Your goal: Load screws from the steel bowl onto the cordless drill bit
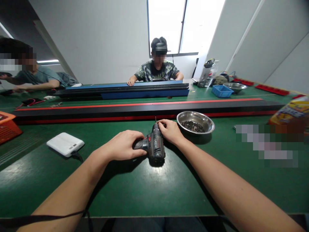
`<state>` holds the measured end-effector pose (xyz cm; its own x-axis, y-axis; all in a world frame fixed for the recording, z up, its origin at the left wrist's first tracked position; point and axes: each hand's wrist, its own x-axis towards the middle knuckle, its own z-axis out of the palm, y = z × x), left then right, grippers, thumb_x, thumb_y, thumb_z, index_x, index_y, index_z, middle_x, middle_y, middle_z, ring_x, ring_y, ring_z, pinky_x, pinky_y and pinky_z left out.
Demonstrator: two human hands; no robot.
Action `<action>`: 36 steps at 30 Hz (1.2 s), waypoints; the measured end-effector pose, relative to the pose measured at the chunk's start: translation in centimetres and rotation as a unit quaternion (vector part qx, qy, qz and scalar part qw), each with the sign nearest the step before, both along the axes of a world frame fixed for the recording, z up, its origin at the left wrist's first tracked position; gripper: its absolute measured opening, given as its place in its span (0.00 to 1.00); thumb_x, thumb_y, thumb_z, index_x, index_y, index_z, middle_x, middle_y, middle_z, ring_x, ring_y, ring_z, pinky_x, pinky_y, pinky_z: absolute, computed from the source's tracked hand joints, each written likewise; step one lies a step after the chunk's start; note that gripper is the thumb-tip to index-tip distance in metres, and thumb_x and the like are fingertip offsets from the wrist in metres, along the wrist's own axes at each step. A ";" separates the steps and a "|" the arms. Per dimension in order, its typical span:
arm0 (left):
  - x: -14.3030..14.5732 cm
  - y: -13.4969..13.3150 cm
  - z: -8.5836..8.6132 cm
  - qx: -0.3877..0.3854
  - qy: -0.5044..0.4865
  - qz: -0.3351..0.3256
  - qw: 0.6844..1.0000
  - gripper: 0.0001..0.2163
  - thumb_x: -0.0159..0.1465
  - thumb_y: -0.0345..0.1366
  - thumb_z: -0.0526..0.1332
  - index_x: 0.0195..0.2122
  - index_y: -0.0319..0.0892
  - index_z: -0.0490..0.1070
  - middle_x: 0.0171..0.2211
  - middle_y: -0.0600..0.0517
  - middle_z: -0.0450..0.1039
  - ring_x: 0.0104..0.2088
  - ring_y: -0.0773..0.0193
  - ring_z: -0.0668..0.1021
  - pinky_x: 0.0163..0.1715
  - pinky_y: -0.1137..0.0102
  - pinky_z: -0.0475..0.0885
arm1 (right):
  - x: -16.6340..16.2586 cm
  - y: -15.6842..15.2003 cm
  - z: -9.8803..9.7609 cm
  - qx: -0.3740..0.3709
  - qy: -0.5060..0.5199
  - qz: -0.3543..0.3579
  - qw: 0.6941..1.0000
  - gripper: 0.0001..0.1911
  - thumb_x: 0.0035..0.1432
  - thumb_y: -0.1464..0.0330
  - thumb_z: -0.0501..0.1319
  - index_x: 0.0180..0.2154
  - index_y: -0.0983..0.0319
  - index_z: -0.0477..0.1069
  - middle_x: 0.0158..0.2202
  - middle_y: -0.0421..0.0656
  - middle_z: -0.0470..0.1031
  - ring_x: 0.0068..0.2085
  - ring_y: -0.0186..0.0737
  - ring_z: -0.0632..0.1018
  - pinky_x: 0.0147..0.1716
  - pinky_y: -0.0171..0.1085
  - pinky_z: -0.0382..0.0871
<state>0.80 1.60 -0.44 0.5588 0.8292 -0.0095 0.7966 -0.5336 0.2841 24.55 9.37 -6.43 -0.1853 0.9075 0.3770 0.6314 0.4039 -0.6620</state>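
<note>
A black cordless drill (156,146) is in front of me, its bit pointing away toward a long black bar with red edges (135,111). My left hand (126,145) is wrapped round the drill's handle from the left. At the front end, my right hand (170,130) has its thumb and fingers close together beside the chuck and bit; whether something small sits in that pinch is hidden. Just right of this hand stands a metal bowl (209,126) with many small dark screws (193,126) in it.
A white power bank (65,144) with a cable lies at left, near an orange basket (8,127). Blue and black bars (145,93) lie farther back, before a person (158,69). Another person (45,77) sits far left. A blue tray (222,91) and bottles stand back right.
</note>
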 end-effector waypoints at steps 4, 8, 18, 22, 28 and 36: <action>0.0 0.1 -0.1 -0.002 0.002 -0.002 1.000 0.19 0.63 0.53 0.67 0.48 0.45 0.77 0.41 0.49 0.80 0.40 0.55 0.81 0.40 0.66 0.71 | 0.0 -0.1 0.0 -0.001 0.002 0.000 1.000 0.13 0.68 0.71 0.59 0.46 0.62 0.83 0.47 0.46 0.85 0.48 0.45 0.84 0.51 0.37 0.73; 0.1 0.2 -0.1 0.000 0.003 -0.004 1.000 0.20 0.63 0.53 0.67 0.48 0.45 0.77 0.42 0.49 0.80 0.41 0.54 0.81 0.41 0.66 0.71 | 0.0 -0.2 -0.1 -0.001 0.001 0.001 1.000 0.13 0.68 0.71 0.59 0.45 0.61 0.83 0.47 0.46 0.86 0.47 0.44 0.84 0.50 0.37 0.73; 0.1 0.1 -0.1 -0.002 0.001 0.001 1.000 0.20 0.62 0.53 0.67 0.49 0.46 0.77 0.42 0.49 0.81 0.41 0.54 0.81 0.42 0.66 0.71 | 0.0 -0.1 0.1 -0.001 -0.003 0.003 1.000 0.13 0.69 0.70 0.59 0.45 0.61 0.83 0.46 0.47 0.86 0.47 0.45 0.84 0.50 0.37 0.73; 0.2 0.0 -0.1 -0.005 0.003 0.011 1.000 0.20 0.62 0.53 0.67 0.50 0.46 0.76 0.43 0.49 0.81 0.42 0.54 0.81 0.41 0.66 0.71 | 0.0 0.0 -0.1 0.000 -0.004 0.005 1.000 0.13 0.69 0.70 0.58 0.45 0.61 0.83 0.46 0.47 0.85 0.47 0.45 0.84 0.50 0.38 0.73; 0.0 -0.1 -0.1 -0.006 0.005 0.017 1.000 0.20 0.62 0.53 0.67 0.49 0.47 0.76 0.42 0.49 0.80 0.40 0.55 0.80 0.38 0.67 0.71 | 0.4 -1.0 0.5 0.073 -0.066 0.015 0.995 0.13 0.69 0.71 0.58 0.47 0.62 0.81 0.47 0.49 0.84 0.47 0.45 0.83 0.51 0.39 0.73; 0.0 -0.2 0.0 -0.002 0.000 0.020 1.000 0.19 0.61 0.52 0.67 0.47 0.47 0.76 0.41 0.50 0.80 0.38 0.56 0.80 0.37 0.67 0.70 | 3.0 -2.3 5.7 0.183 -0.137 -0.117 0.966 0.13 0.70 0.67 0.56 0.44 0.63 0.79 0.40 0.51 0.83 0.40 0.48 0.81 0.45 0.42 0.71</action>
